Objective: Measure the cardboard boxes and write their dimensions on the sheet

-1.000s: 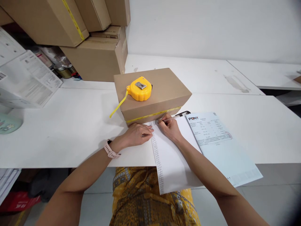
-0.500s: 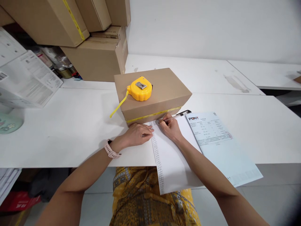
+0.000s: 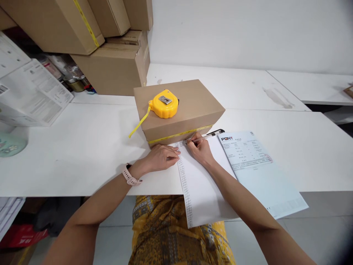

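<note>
- Fingers of my right hand (image 3: pixel 200 150) clamp the pen (image 3: pixel 207 135); left hand (image 3: pixel 161 157), fingers together, pins the sheet (image 3: pixel 200 184).
- It overhangs the near tabletop (image 3: pixel 82 154) edge and may slide if released.

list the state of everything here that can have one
small box: closed, taped shut, on the table
tape measure: lying on the small box, blade pulled out a little
white sheet: flat, overhanging the table edge
blue form: flat, overlapping the white sheet
pen: tip on the white sheet
right hand: closed on the pen
left hand: open, flat on the white sheet's edge
</note>
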Tool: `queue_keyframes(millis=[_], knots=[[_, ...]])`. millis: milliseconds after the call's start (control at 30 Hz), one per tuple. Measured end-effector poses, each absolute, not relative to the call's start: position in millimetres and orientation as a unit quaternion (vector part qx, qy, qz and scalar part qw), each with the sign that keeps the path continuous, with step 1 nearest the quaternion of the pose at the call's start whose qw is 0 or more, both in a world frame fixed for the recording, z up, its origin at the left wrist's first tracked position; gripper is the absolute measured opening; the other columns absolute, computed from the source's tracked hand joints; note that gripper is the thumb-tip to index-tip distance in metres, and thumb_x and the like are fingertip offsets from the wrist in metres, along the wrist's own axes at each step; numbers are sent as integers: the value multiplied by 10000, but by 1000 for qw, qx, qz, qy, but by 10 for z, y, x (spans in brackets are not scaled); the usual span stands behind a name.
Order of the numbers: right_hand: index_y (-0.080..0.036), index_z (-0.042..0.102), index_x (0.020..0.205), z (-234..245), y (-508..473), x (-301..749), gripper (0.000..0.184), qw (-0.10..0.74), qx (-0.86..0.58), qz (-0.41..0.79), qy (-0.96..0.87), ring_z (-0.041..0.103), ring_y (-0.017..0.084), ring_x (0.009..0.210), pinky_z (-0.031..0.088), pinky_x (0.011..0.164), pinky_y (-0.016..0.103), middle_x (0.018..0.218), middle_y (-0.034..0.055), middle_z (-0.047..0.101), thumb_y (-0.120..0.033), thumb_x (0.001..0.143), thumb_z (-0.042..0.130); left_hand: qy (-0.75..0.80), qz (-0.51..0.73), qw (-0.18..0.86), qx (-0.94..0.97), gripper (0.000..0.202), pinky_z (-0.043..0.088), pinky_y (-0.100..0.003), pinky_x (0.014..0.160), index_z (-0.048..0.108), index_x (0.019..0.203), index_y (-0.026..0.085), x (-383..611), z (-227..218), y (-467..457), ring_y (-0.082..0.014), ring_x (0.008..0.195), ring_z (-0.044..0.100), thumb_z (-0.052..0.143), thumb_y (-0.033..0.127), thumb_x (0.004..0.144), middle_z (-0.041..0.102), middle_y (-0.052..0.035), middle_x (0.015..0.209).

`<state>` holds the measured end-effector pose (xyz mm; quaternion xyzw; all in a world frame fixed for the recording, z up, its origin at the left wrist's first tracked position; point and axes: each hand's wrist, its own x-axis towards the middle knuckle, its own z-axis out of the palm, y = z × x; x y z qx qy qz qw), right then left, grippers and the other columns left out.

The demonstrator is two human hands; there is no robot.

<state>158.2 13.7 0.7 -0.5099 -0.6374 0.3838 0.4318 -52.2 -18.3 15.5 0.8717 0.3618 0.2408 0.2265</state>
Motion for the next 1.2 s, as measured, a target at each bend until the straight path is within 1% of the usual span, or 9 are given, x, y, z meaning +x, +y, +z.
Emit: queue_keyframes(millis=[167,300,400,567,767,867,1000,1100,1200], knots=[[-239,470,697,27,136,1597,144,449,-518,370,-627,411,126,551,317,534,283,582,-53,466,-297,780,572,362,238,220,874,245,582,-379,983,788,801,212,-513,143,-177,-233,1101,733,576,201,923,789,-50,1067],[-242,485,772,139,102,1821,165,477,-546,289,-625,449,139,570,349,557,278,618,-40,509,-348,881,551,358,245,228,872,254,594,-391,963,786,783,214,-526,117,-174,-242,1081,741,571,205,917,792,-48,1053],[-230,567,981,177,58,2153,138,393,-585,157,-692,562,192,703,410,654,311,792,31,651,-319,972,463,353,257,229,870,260,595,-386,960,783,775,225,-537,95,-169,-240,1070,746,565,219,916,797,-38,1042],[-167,634,1213,46,-23,2630,392,159,-617,-44,-770,573,307,1090,434,879,391,1197,159,684,-88,925,382,350,284,212,867,238,608,-372,927,781,809,234,-513,56,-155,-235,1021,761,569,248,917,805,-30,999],[-168,525,1436,-89,-54,2684,592,142,-630,-75,-760,575,279,1069,425,922,370,1257,127,688,-17,892,349,401,373,58,835,175,621,-365,777,770,858,239,-513,232,-304,-237,794,775,611,300,900,802,-62,838],[-159,557,1405,-116,-45,2674,560,152,-637,-73,-752,576,280,1065,417,899,368,1245,126,696,-25,901,351,451,451,-40,769,175,570,-461,943,749,1009,250,-537,573,-405,-292,1037,732,636,310,889,788,-75,1004],[-149,621,1324,-142,-27,2690,488,154,-639,-69,-750,567,289,1081,399,889,376,1271,127,691,-49,919,367,524,501,-70,685,391,308,-576,1193,634,1246,244,-498,1146,-295,-360,1422,437,658,361,874,571,-110,1441],[-145,642,1277,-153,-18,2694,457,161,-637,-68,-751,563,293,1081,391,879,380,1256,140,694,-54,918,373,579,439,9,687,692,253,-563,1213,501,1403,222,-440,1407,-45,-388,1488,308,733,414,780,388,-145,1575],[-144,647,1262,-165,-11,2693,449,166,-637,-63,-750,565,300,1069,393,864,389,1221,150,701,-62,920,368,619,374,85,685,796,312,-572,1164,481,1398,177,-395,1464,174,-412,1398,422,784,428,706,485,-191,1479]])
